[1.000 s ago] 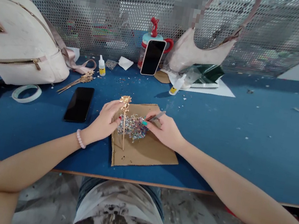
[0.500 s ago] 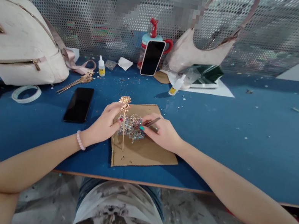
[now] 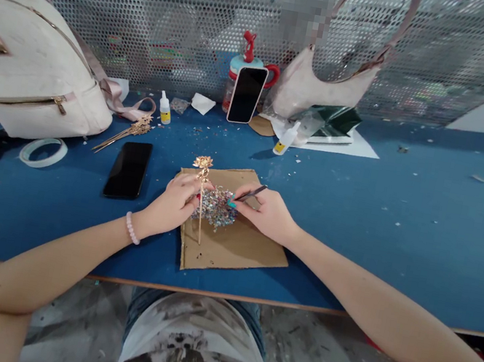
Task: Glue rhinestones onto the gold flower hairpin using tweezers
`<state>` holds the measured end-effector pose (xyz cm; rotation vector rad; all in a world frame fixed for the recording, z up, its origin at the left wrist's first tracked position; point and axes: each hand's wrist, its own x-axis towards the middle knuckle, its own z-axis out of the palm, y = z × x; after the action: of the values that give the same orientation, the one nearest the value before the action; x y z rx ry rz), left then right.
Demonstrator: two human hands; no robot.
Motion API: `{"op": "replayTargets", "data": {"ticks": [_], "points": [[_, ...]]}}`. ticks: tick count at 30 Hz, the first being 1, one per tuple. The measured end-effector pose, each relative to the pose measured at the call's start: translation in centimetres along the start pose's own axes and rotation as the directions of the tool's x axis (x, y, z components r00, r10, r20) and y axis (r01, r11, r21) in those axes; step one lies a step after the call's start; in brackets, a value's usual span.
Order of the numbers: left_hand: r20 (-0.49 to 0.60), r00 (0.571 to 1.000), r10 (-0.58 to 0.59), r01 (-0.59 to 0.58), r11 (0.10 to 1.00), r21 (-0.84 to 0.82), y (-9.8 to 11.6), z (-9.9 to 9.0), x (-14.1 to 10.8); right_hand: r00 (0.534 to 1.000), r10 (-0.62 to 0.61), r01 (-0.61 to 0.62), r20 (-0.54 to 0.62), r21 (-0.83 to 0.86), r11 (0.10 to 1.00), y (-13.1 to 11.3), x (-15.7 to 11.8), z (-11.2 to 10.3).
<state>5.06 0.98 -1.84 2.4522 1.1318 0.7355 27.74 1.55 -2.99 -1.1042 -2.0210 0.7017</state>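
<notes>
Well, right grip (image 3: 271, 214), holding tweezers (image 3: 253, 193), crosses cardboard (image 3: 242, 249) edge; table (image 3: 404, 216) beyond.

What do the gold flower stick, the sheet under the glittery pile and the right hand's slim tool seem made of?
Flower stick: likely gold-toned metal, shiny with bright highlights; plated plastic is possible.
Sheet: corrugated cardboard, probably; matte brown with rough-cut edges.
Slim tool in the right hand: perhaps metal, being dark and thin; unsure.
</notes>
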Motion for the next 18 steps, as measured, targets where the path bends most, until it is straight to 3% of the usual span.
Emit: {"op": "replayTargets", "data": {"ticks": [5,18], "points": [[0.01,1.0,-0.005,0.005,1.0,0.001,0.0,-0.04,-0.05,0.996,-0.05,0.052,0.079,-0.029,0.998,-0.15,0.07,0.0],[0.036,0.999,-0.007,0.007,1.0,0.0,0.01,-0.08,-0.08,0.994,-0.078,0.083,0.08,-0.057,0.995,-0.2,-0.05,-0.04]]}}
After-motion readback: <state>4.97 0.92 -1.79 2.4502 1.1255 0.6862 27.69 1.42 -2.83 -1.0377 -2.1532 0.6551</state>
